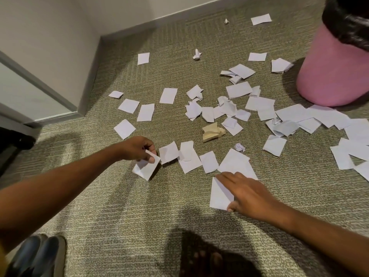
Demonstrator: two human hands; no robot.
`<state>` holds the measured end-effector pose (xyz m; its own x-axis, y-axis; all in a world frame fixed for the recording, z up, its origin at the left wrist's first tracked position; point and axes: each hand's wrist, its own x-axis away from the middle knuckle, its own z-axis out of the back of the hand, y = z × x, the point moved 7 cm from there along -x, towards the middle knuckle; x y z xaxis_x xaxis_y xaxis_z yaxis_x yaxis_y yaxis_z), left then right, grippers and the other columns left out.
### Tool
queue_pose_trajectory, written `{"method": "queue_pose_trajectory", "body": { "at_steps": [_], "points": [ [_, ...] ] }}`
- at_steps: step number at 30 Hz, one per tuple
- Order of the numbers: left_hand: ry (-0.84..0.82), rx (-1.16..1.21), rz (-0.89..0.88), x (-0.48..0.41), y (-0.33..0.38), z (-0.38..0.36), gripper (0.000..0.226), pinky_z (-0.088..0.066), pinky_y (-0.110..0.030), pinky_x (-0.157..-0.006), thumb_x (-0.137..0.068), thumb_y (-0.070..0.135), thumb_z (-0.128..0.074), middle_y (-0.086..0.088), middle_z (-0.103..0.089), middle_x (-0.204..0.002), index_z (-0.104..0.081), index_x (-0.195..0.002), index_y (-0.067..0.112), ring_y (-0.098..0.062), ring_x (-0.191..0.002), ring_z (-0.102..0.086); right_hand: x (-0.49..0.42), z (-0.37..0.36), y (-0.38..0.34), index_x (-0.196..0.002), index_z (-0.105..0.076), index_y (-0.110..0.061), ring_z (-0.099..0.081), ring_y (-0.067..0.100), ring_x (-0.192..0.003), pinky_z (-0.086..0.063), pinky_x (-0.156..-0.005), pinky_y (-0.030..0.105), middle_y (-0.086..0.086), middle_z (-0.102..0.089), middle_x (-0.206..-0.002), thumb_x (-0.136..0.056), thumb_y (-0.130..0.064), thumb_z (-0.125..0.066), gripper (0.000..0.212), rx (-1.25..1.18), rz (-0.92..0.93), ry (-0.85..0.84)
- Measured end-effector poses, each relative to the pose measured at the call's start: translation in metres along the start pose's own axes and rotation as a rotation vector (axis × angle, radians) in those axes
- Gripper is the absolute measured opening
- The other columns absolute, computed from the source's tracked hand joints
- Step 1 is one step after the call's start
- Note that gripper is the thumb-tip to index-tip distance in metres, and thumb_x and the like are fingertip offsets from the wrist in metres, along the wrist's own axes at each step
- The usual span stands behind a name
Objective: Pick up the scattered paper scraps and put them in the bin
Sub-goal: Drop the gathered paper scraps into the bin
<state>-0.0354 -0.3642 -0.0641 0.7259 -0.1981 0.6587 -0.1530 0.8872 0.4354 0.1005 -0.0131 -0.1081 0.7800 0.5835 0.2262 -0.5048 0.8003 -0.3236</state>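
Several white paper scraps (231, 108) lie scattered over the carpet, some flat, some crumpled, with one tan crumpled scrap (212, 131) among them. My left hand (139, 147) pinches a white scrap (145, 167) between thumb and fingers, just above the floor. My right hand (245, 192) lies with straight fingers on another flat white scrap (219, 195), thumb at its near edge. The pink bin (335, 68) with a black liner stands at the upper right, about an arm's length beyond my right hand.
A white wall with grey skirting (127, 29) runs along the back, and a door frame (40, 92) stands at the left. Dark shoes (38, 256) show at the bottom left and my bare foot (207, 258) at the bottom middle. A dark object (12, 144) sits at the left edge.
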Motion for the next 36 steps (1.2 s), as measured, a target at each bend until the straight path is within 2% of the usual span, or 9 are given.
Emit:
{"method": "queue_pose_trajectory", "body": {
  "at_steps": [3, 9, 14, 19, 25, 28, 31, 34, 36],
  "points": [
    [0.062, -0.207, -0.133, -0.012, 0.028, 0.005, 0.023, -0.047, -0.031, -0.075, -0.077, 0.018, -0.095, 0.001, -0.070, -0.102, -0.076, -0.088, 0.024, -0.019, -0.094, -0.064, -0.005, -0.001, -0.002, -0.166, -0.025, -0.023, -0.055, 0.019, -0.116, -0.055, -0.076, 0.035, -0.003, -0.046, -0.148, -0.074, -0.043, -0.093, 0.116, -0.031, -0.024, -0.001],
    [0.027, -0.646, -0.338, -0.030, 0.064, -0.021, 0.024, -0.048, -0.045, -0.102, -0.080, 0.019, -0.089, 0.002, -0.036, -0.171, -0.066, -0.086, 0.017, -0.026, -0.149, -0.038, -0.003, -0.001, -0.003, -0.161, -0.031, -0.025, -0.057, 0.019, -0.107, -0.054, -0.067, 0.036, -0.004, -0.050, -0.129, -0.068, -0.046, -0.096, 0.115, -0.020, -0.067, 0.029],
    [0.001, -0.784, -0.470, -0.033, 0.071, -0.038, 0.018, -0.057, -0.045, -0.089, -0.080, 0.027, -0.086, 0.006, -0.059, -0.151, -0.071, -0.088, 0.024, -0.021, -0.143, -0.044, 0.006, 0.001, -0.002, -0.161, -0.028, -0.029, -0.059, 0.018, -0.108, -0.053, -0.069, 0.034, -0.006, -0.054, -0.130, -0.071, -0.048, -0.093, 0.113, -0.085, -0.112, 0.052],
    [0.075, -0.732, -0.463, -0.031, 0.071, -0.034, 0.022, -0.055, -0.042, -0.071, -0.074, 0.018, -0.086, 0.003, -0.056, -0.095, -0.068, -0.087, 0.019, -0.022, -0.095, -0.060, 0.012, 0.003, 0.002, -0.156, -0.035, -0.028, -0.062, 0.019, -0.102, -0.055, -0.067, 0.035, -0.006, -0.059, -0.126, -0.076, -0.045, -0.091, 0.099, -0.094, -0.146, 0.087],
    [0.079, -0.543, -0.374, -0.032, 0.050, -0.026, 0.028, -0.045, -0.033, -0.071, -0.076, 0.012, -0.092, 0.004, -0.058, -0.087, -0.072, -0.095, 0.014, -0.012, -0.082, -0.053, 0.013, 0.021, 0.023, -0.144, -0.046, -0.023, -0.065, 0.019, -0.095, -0.044, -0.066, 0.032, -0.002, -0.066, -0.118, -0.095, -0.044, -0.075, 0.061, -0.121, -0.230, 0.163],
    [0.090, -0.377, -0.285, -0.035, 0.036, -0.019, 0.036, -0.043, -0.031, -0.065, -0.074, 0.010, -0.095, 0.002, -0.065, -0.083, -0.069, -0.096, 0.020, -0.010, -0.077, -0.058, 0.009, 0.030, 0.042, -0.142, -0.048, -0.022, -0.062, 0.017, -0.089, -0.043, -0.067, 0.031, -0.002, -0.069, -0.118, -0.093, -0.044, -0.079, 0.062, -0.191, -0.339, 0.208],
    [0.076, -0.171, -0.221, -0.035, 0.030, -0.014, 0.050, -0.056, -0.044, -0.071, -0.076, 0.006, -0.094, -0.015, -0.069, -0.100, -0.062, -0.104, 0.032, -0.025, -0.088, -0.068, 0.002, 0.039, 0.062, -0.144, -0.047, -0.024, -0.062, 0.017, -0.095, -0.046, -0.074, 0.034, -0.003, -0.070, -0.123, -0.089, -0.051, -0.081, 0.070, -0.269, -0.470, 0.230],
    [0.091, -0.057, -0.207, -0.034, 0.038, -0.010, 0.059, -0.053, -0.027, -0.078, -0.076, 0.007, -0.095, -0.001, -0.067, -0.119, -0.060, -0.120, 0.024, -0.010, -0.107, -0.063, -0.007, 0.041, 0.079, -0.141, -0.050, -0.025, -0.066, 0.026, -0.109, -0.047, -0.077, 0.038, 0.000, -0.068, -0.129, -0.085, -0.062, -0.081, 0.074, -0.314, -0.582, 0.212],
    [0.091, -0.031, -0.194, -0.037, 0.042, -0.009, 0.058, -0.052, -0.029, -0.083, -0.076, 0.013, -0.096, 0.004, -0.070, -0.120, -0.065, -0.123, 0.023, -0.012, -0.109, -0.064, -0.013, 0.041, 0.084, -0.135, -0.053, -0.025, -0.064, 0.026, -0.109, -0.047, -0.077, 0.038, 0.000, -0.067, -0.128, -0.081, -0.068, -0.080, 0.074, -0.308, -0.621, 0.189]
  ]
}}
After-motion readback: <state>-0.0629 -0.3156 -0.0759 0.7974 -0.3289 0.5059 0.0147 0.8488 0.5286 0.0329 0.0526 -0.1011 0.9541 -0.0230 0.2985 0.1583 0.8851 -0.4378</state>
